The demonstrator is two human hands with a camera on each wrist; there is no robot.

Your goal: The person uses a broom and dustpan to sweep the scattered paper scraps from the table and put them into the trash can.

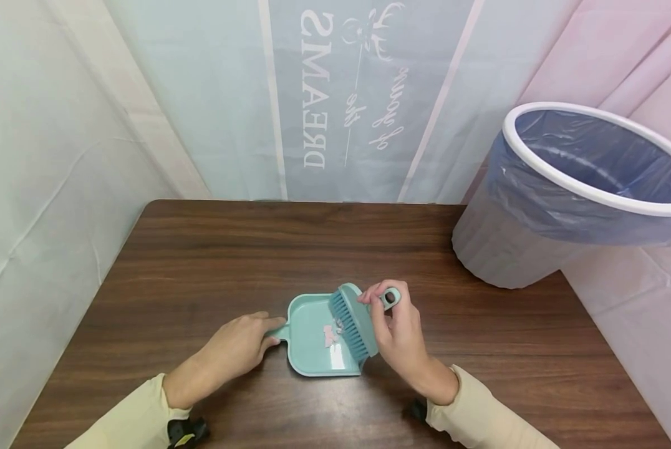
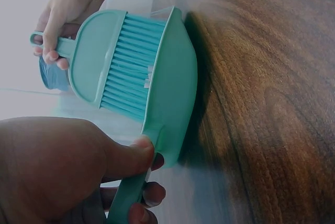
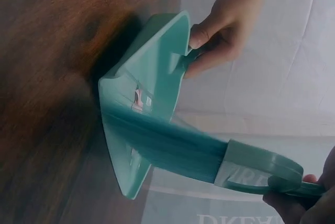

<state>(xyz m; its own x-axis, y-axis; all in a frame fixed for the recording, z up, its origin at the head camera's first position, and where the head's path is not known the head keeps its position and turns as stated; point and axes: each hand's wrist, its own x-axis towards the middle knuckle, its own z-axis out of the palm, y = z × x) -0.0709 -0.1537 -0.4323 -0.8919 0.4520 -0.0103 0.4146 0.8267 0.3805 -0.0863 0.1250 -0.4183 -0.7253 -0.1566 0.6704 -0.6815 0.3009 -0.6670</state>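
A teal dustpan (image 1: 310,358) lies on the wooden table, its handle pointing left. My left hand (image 1: 237,346) grips that handle between thumb and fingers, as the left wrist view shows closely. In my right hand (image 1: 400,330) is the handle of a matching teal hand brush (image 2: 97,59). The brush is tilted, with its bristles (image 3: 172,143) inside the pan near the open right edge. Small pink and whitish scraps (image 1: 329,336) lie in the pan against the bristles; some are partly hidden by them.
At the right back of the table (image 1: 229,249) stands a grey waste bin (image 1: 509,231) with a white rim and a blue bag liner. A printed curtain (image 1: 363,93) hangs behind the table, and pale cloth (image 1: 43,187) hangs at the left.
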